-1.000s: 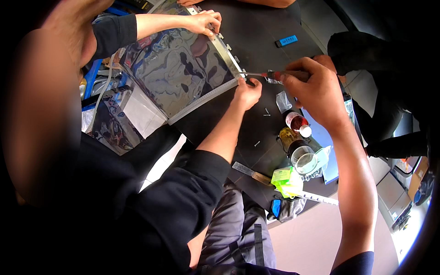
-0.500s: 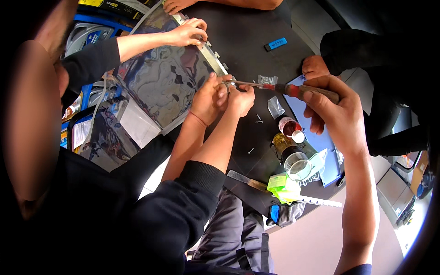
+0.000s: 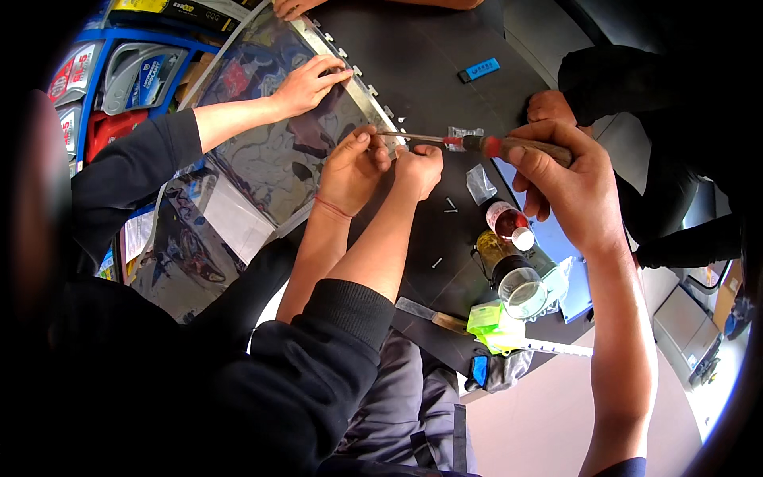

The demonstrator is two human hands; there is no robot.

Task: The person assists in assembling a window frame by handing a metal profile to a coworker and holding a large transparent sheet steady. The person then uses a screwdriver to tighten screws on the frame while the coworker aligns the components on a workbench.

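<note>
My right hand (image 3: 568, 163), raised over the table, grips the wooden-looking handle of a screwdriver (image 3: 485, 145), whose shaft points left. Its tip is at the lower end of a toothed metal strip (image 3: 362, 91) along the edge of a clear plastic sheet (image 3: 274, 151). At that end my left hand (image 3: 350, 165), with a red band on its wrist, has its fingers curled by the tip; what they pinch is hidden. Close beside it a co-worker's hand (image 3: 420, 168) pinches the strip's end. Another co-worker's hand (image 3: 314, 83) rests on the strip farther up.
Loose screws (image 3: 451, 205), a small clear bag (image 3: 480, 184), a bottle with red contents (image 3: 506, 222) and a glass jar (image 3: 522, 292) stand or lie on the dark table (image 3: 421, 56). A flat-bladed scraper (image 3: 433, 316) lies near its front edge. A blue box (image 3: 481, 70) is farther back.
The strip and sheet have shifted slightly left, along with the co-worker's upper hand. My screwdriver has moved a little left, its tip still at the strip's end.
</note>
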